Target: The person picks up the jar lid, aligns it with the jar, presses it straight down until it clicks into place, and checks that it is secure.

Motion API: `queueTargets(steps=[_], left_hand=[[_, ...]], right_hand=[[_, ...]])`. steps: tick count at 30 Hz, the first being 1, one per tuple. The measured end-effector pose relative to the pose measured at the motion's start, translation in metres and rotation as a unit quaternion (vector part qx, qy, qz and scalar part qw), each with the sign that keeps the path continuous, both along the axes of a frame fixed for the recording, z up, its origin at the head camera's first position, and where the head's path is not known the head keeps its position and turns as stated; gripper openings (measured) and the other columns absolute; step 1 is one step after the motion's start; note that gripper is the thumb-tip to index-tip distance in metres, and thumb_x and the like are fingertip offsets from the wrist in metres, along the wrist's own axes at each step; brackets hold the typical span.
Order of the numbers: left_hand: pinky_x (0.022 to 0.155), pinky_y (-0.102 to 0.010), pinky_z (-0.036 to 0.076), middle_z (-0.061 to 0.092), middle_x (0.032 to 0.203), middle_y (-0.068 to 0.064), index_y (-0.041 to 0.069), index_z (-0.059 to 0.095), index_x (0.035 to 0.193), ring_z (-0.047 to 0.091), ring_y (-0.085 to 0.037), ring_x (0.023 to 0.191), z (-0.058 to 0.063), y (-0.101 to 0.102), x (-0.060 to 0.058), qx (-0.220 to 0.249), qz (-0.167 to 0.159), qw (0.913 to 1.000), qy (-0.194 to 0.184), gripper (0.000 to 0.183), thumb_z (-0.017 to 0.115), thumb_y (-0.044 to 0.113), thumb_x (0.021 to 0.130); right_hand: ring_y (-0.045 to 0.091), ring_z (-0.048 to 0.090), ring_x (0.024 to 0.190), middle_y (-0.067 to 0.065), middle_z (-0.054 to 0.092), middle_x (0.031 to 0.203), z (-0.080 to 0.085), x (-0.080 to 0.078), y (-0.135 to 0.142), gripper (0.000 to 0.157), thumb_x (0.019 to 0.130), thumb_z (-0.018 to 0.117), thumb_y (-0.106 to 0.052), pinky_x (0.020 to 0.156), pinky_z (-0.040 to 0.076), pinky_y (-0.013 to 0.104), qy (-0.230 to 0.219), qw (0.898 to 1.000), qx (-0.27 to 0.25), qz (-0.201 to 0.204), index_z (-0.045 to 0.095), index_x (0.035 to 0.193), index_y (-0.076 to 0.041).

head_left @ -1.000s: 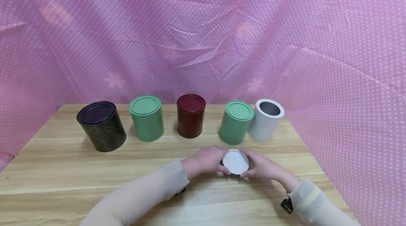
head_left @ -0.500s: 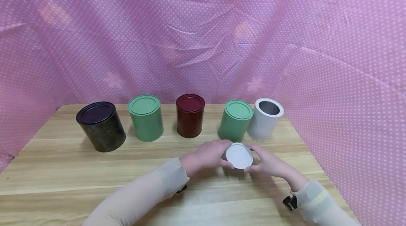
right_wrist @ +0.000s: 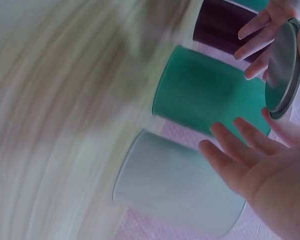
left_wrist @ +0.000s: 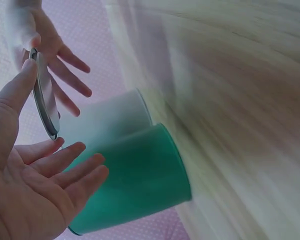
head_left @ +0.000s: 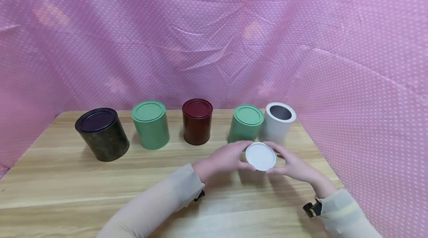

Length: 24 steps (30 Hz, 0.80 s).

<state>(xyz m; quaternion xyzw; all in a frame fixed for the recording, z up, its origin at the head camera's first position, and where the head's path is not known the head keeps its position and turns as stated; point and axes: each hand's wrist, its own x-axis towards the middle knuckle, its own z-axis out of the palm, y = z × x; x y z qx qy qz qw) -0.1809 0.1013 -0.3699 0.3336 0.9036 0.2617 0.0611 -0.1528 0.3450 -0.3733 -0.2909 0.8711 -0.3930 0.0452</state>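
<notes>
A round white can lid (head_left: 260,156) is held level above the table between my two hands. My left hand (head_left: 227,160) pinches its left edge with thumb and index finger, while the other fingers spread beneath, as the left wrist view shows. On the opposite edge, my right hand (head_left: 295,165) pinches it in the same way. The lid's metallic underside (right_wrist: 282,65) shows in the right wrist view. Behind the lid stands an uncovered white can (head_left: 276,128), its grey inside visible. A green lidded can (head_left: 245,128) sits close beside it on the left.
Farther left along the back of the wooden table (head_left: 167,201) stand a dark red lidded can (head_left: 197,124), another green lidded can (head_left: 152,128) and a black lidded can (head_left: 105,137). A pink dotted cloth (head_left: 214,37) hangs behind and at both sides.
Both hands have lifted the white lid and carried it away from me and to the right, toward the white can. The cans keep their places on the table.
</notes>
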Motion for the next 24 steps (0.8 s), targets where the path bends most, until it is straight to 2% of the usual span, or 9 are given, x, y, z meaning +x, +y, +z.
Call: queueTargets(steps=[2, 3, 6, 7, 9, 11, 15, 21, 24], left_hand=[[0.106, -0.032, 0.044, 0.055, 0.14, -0.004, 0.011, 0.047, 0.143, 0.051, -0.015, 0.129, 0.004, 0.004, 0.0, 0.018, -0.003, 0.9998, -0.007, 0.08, 0.079, 0.046, 0.078], [0.106, -0.032, 0.044, 0.055, 0.139, -0.004, 0.011, 0.047, 0.142, 0.051, -0.015, 0.129, 0.006, 0.006, -0.001, 0.028, -0.005, 0.9996, -0.008, 0.08, 0.079, 0.045, 0.077], [0.107, -0.031, 0.042, 0.055, 0.139, -0.004, 0.01, 0.046, 0.143, 0.051, -0.015, 0.129, 0.014, 0.013, -0.001, 0.054, -0.011, 0.9984, -0.015, 0.08, 0.08, 0.043, 0.078], [0.107, -0.031, 0.042, 0.056, 0.139, -0.003, 0.011, 0.046, 0.143, 0.051, -0.014, 0.129, 0.016, 0.015, -0.002, 0.065, -0.013, 0.9977, -0.019, 0.08, 0.08, 0.042, 0.078], [0.107, -0.029, 0.042, 0.057, 0.137, -0.001, 0.012, 0.045, 0.143, 0.051, -0.012, 0.128, 0.021, 0.021, -0.003, 0.086, -0.02, 0.9958, -0.022, 0.079, 0.079, 0.043, 0.078], [0.106, -0.027, 0.043, 0.057, 0.137, 0.001, 0.014, 0.045, 0.143, 0.051, -0.01, 0.127, 0.024, 0.025, -0.005, 0.106, -0.024, 0.9938, -0.025, 0.079, 0.079, 0.043, 0.078], [0.106, -0.026, 0.042, 0.055, 0.138, 0.002, 0.015, 0.043, 0.145, 0.05, -0.011, 0.128, 0.029, 0.035, -0.007, 0.13, -0.027, 0.9909, -0.02, 0.079, 0.078, 0.042, 0.079], [0.105, -0.025, 0.042, 0.052, 0.142, 0.0, 0.016, 0.042, 0.146, 0.049, -0.012, 0.129, 0.037, 0.049, -0.009, 0.162, -0.012, 0.9867, -0.01, 0.078, 0.077, 0.039, 0.081], [0.106, -0.027, 0.041, 0.05, 0.145, 0.0, 0.016, 0.041, 0.147, 0.047, -0.013, 0.132, 0.042, 0.054, -0.011, 0.186, -0.005, 0.9826, -0.007, 0.076, 0.076, 0.038, 0.082]], right_hand=[[0.04, 0.046, 0.129, 0.022, 0.047, 0.141, 0.002, 0.0, 0.004, 0.078, 0.079, 0.079, -0.013, 0.102, 0.04, 0.062, 0.003, 1.0, -0.004, 0.0, 0.038, 0.144, -0.002], [0.032, 0.046, 0.13, 0.022, 0.047, 0.142, 0.003, 0.0, 0.007, 0.078, 0.079, 0.079, -0.013, 0.103, 0.041, 0.058, 0.005, 1.0, -0.007, -0.001, 0.038, 0.144, -0.002], [0.004, 0.042, 0.131, 0.021, 0.045, 0.142, 0.009, 0.001, 0.015, 0.078, 0.08, 0.078, -0.009, 0.106, 0.043, 0.032, 0.012, 1.0, -0.023, -0.006, 0.037, 0.145, -0.001], [-0.004, 0.04, 0.129, 0.02, 0.045, 0.143, 0.012, 0.002, 0.017, 0.078, 0.079, 0.077, -0.007, 0.106, 0.041, 0.024, 0.016, 0.999, -0.033, -0.006, 0.036, 0.145, 0.001], [-0.014, 0.035, 0.127, 0.011, 0.045, 0.145, 0.017, 0.004, 0.023, 0.077, 0.079, 0.076, -0.003, 0.103, 0.034, 0.01, 0.021, 0.998, -0.051, -0.007, 0.035, 0.145, 0.004], [-0.016, 0.033, 0.128, -0.002, 0.043, 0.147, 0.023, 0.004, 0.027, 0.077, 0.079, 0.075, 0.001, 0.101, 0.03, 0.004, 0.027, 0.997, -0.066, -0.003, 0.034, 0.145, 0.006], [-0.014, 0.031, 0.132, -0.019, 0.038, 0.148, 0.032, 0.004, 0.035, 0.078, 0.079, 0.073, 0.006, 0.102, 0.027, 0.003, 0.03, 0.996, -0.083, -0.003, 0.032, 0.146, 0.006], [-0.013, 0.031, 0.132, -0.025, 0.038, 0.143, 0.04, -0.001, 0.047, 0.078, 0.079, 0.069, 0.011, 0.102, 0.026, 0.002, 0.023, 0.995, -0.098, -0.019, 0.03, 0.147, 0.006], [-0.014, 0.029, 0.134, -0.024, 0.036, 0.143, 0.044, -0.005, 0.05, 0.078, 0.08, 0.067, 0.013, 0.103, 0.025, 0.002, 0.024, 0.993, -0.111, -0.027, 0.028, 0.148, 0.006]])
